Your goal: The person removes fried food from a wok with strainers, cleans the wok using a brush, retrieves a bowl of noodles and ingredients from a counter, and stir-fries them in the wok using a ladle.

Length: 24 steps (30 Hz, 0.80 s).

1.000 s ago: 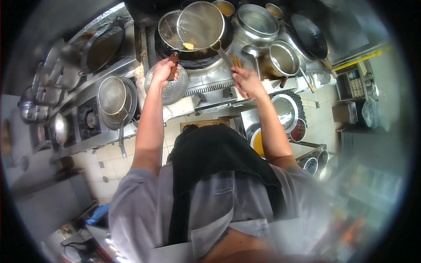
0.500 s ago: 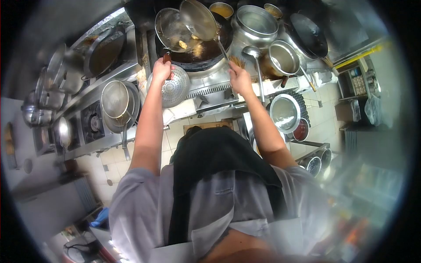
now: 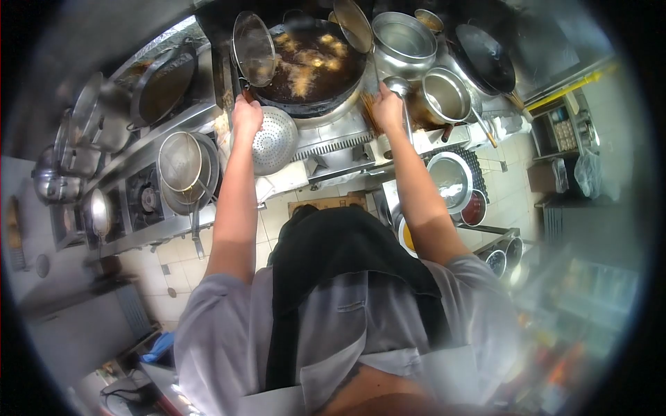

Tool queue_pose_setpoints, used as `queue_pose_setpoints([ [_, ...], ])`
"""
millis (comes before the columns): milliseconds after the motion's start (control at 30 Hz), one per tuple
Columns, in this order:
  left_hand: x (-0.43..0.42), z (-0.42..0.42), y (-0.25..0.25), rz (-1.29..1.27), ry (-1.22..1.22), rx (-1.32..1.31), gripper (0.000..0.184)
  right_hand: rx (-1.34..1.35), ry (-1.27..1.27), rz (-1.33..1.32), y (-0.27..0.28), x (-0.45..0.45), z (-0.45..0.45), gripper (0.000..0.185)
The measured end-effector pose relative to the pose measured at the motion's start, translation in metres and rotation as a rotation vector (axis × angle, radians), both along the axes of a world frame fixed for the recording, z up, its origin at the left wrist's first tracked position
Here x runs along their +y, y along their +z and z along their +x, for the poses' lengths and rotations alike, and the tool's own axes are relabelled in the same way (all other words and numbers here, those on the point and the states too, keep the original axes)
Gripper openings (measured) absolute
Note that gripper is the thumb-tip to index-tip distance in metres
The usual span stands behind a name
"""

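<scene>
My left hand (image 3: 248, 116) is closed around the dark handle of a round mesh strainer (image 3: 253, 48), tilted up on its edge over the left rim of the wok. My right hand (image 3: 388, 109) grips the thin metal handle of a round skimmer (image 3: 353, 26), whose head is tipped over the wok's right rim. Between them sits a large black wok (image 3: 305, 109) of dark oil. Several golden fried pieces (image 3: 305, 78) float and bubble in it. A perforated metal ladle (image 3: 275, 141) lies just below my left hand. Beside my right hand is a bamboo brush (image 3: 368, 113).
At the right stand a large metal pot (image 3: 404, 36), a saucepan (image 3: 446, 96) and a dark pan (image 3: 484, 59). A sieve over a pan (image 3: 180, 161) and a gas burner (image 3: 148, 195) are at left. A metal bowl (image 3: 449, 182) is lower right.
The strainer and skimmer have moved apart, to the left and right rims, uncovering the oil. More golden pieces now show in the wok. My hands have spread outward.
</scene>
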<state>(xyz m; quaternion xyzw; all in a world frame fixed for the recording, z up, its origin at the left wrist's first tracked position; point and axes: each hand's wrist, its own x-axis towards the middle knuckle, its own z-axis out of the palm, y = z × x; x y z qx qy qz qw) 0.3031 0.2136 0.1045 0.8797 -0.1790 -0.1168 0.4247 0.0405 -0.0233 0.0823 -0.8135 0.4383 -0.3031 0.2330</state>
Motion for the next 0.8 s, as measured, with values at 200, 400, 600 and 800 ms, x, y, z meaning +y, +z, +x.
queue_pose_setpoints([
  [200,0.019,0.000,0.008,-0.106,-0.020,0.070,0.036,0.013,0.045,0.390,-0.008,0.013,0.016,0.034],
  [400,0.039,-0.018,0.020,-0.242,0.004,0.159,0.028,-0.540,0.052,1.083,-0.016,0.018,0.001,0.038],
  [600,0.045,-0.034,0.027,-0.279,0.005,0.205,0.024,-0.587,0.098,1.061,-0.003,0.021,-0.024,0.037],
  [800,0.027,-0.039,0.010,-0.344,-0.046,0.311,0.025,-0.511,0.143,1.019,0.029,0.031,-0.027,0.041],
])
